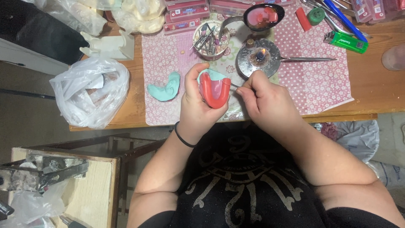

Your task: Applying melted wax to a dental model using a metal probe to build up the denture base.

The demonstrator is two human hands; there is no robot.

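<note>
Leftmost, a white plastic bag (89, 90) slumps on the wooden table (371, 90), its contents too crumpled to make out; further right a round tin (210, 39) holds small metal tools. Nearer, the left hand (200, 107) curls round a red wax arch (214, 90) on a pale green cast – the right hand (263, 99) pinches a thin metal instrument (234, 85) against it, tip partly hidden
</note>
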